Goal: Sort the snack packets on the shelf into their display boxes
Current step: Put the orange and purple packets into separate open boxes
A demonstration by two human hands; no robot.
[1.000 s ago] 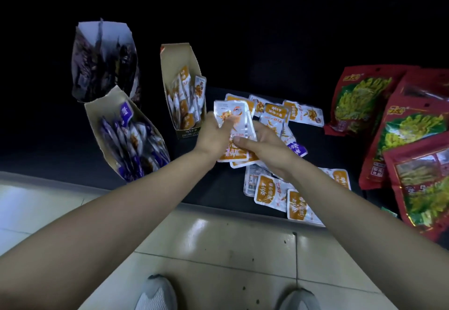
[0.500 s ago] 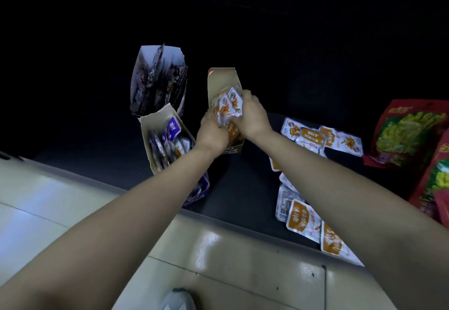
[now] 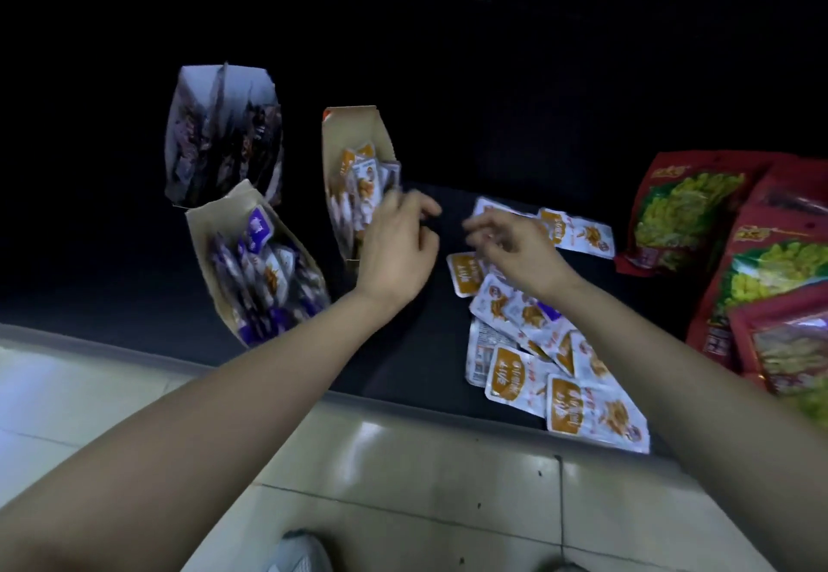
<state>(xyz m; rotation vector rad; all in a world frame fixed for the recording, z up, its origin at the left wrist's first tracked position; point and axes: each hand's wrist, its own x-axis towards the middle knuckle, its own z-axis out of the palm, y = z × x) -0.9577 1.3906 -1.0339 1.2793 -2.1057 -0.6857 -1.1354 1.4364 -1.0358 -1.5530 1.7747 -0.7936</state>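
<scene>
Left hand: the left hand (image 3: 396, 248) hovers at the open front of the orange display box (image 3: 354, 130). Its fingers are loosely curled and nothing is held in them. The upper fingertips (image 3: 390, 198) reach the edge of the packets standing in that box; I cannot tell whether they actually touch.
Right hand: the right hand (image 3: 515, 244) hangs palm down over the loose pile, a little blurred. Its fingers are relaxed and half bent, with nothing gripped.
Hands together: they are close but apart, with a strip of dark shelf between them.
Boxed orange packets: the boxed orange packets (image 3: 364, 186) stand on edge, packed into the orange display box, just left of the left hand.
Loose orange packets: the loose orange packets (image 3: 537, 374) lie flat and overlapping on the shelf (image 3: 416, 347), from under the right hand down to the front edge. A few more lie behind the right hand.
Purple display box: the purple display box (image 3: 208, 231) stands at the left, tilted, and is filled with purple packets (image 3: 264, 266).
Dark box: the dark box (image 3: 224, 132) stands behind the purple one; its contents are too dim to read.
Red bags: the red bags (image 3: 685, 208) are stacked at the right end of the shelf, well apart from both hands.
Floor: a pale tiled floor (image 3: 403, 459) lies below the shelf edge, with a shoe tip (image 3: 295, 553) at the bottom.
</scene>
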